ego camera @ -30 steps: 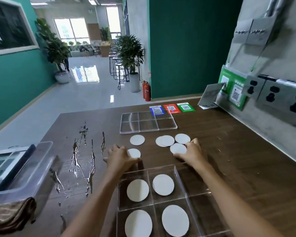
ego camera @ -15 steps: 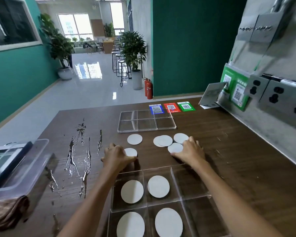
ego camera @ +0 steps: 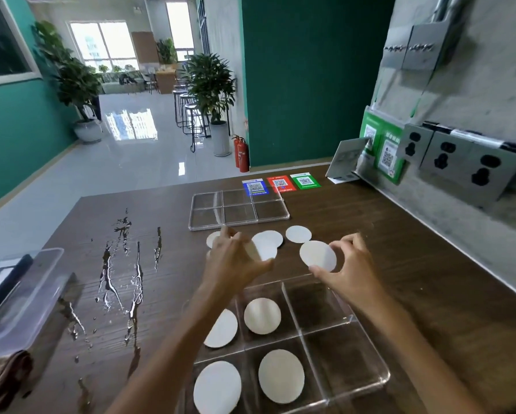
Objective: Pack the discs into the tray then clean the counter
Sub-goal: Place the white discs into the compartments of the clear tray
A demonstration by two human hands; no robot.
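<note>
Office lounge: bar stools [ego camera: 191,115], potted plants [ego camera: 210,85], QR signs [ego camera: 280,183].

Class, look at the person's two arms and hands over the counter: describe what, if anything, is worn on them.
Nothing is worn. The left hand and right hand are bare, with no gloves, rings or watch visible. Both forearms are uncovered for as far as the picture shows; no sleeve, cuff, strap or marking appears before they leave the bottom edge.
</note>
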